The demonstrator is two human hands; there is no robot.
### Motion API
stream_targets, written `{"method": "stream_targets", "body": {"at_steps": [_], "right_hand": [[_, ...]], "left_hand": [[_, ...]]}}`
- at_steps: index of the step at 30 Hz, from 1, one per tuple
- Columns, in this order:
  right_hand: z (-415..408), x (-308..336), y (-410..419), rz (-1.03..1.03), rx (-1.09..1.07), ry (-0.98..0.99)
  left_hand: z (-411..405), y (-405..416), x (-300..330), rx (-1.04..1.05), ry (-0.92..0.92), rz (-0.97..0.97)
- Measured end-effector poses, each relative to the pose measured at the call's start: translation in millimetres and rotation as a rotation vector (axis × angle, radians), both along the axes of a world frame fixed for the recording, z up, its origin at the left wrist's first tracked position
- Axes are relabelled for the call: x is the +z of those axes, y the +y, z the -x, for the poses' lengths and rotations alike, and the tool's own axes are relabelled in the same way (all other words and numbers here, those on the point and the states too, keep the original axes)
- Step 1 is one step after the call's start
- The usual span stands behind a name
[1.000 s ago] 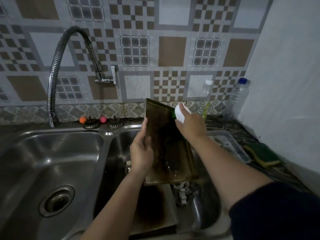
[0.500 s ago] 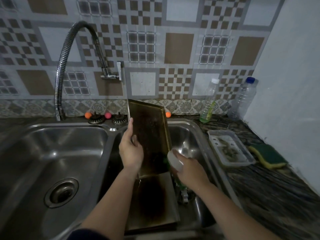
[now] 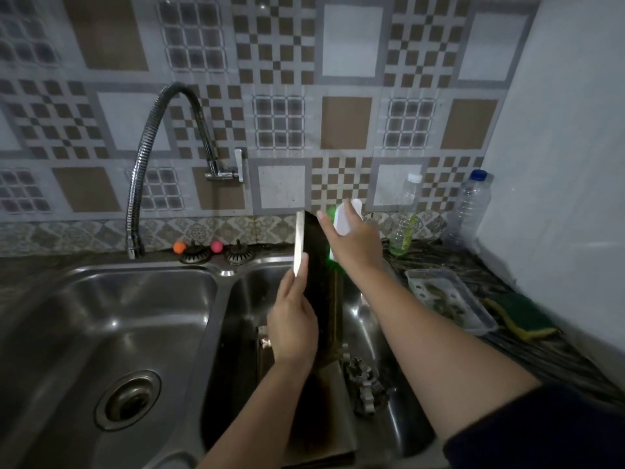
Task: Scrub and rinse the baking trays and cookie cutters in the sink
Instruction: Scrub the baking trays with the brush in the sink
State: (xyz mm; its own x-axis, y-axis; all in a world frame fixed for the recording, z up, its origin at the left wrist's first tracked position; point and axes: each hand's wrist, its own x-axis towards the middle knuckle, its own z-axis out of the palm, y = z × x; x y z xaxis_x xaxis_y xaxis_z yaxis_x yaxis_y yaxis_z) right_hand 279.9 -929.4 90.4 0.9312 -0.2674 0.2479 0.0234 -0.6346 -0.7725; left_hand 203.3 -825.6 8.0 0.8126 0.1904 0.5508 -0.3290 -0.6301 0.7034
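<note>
Baking tray (image 3: 316,265) number one stands up on its edge over the right bowl of the sink (image 3: 236,299), turned so only its thin side shows. The left hand (image 3: 296,328) grips its near edge, fingers curled round it. The right hand (image 3: 355,243) is up at the far top corner, fingers wrapped round a white scrub brush (image 3: 343,220) with green bristles, pressed on the tray.

I think the tray is stiff metal, light enough for one hand, but wet and slippery. The rim is the best place to hold it, with a firm pinch.

A second tray (image 3: 333,418) lies flat in the bowl below. So I count two trays. Cookie cutters (image 3: 365,384) sit in a small heap just right of it; I cannot count them. On the desk to the right are two clear bottles (image 3: 406,214), one plastic tub (image 3: 449,299) and one green sponge (image 3: 521,316).
</note>
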Motion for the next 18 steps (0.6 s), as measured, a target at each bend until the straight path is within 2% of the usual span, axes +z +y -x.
{"method": "stream_targets", "body": {"at_steps": [3, 11, 15, 18], "right_hand": [[-3.0, 12.9, 1.3, 0.076, -0.046, 0.041], [-0.4, 12.4, -1.6, 0.055, -0.037, 0.073], [5.2, 16.2, -10.8, 0.050, -0.029, 0.028], [11.8, 23.7, -23.3, -0.017, 0.001, -0.030]], "left_hand": [[3.5, -5.3, -1.9, -0.059, 0.009, -0.114], [5.9, 1.3, -20.1, -0.100, 0.086, -0.346], [6.1, 12.1, -11.0, -0.125, 0.115, -0.347], [-2.9, 21.8, -6.9, -0.172, 0.104, -0.214]]}}
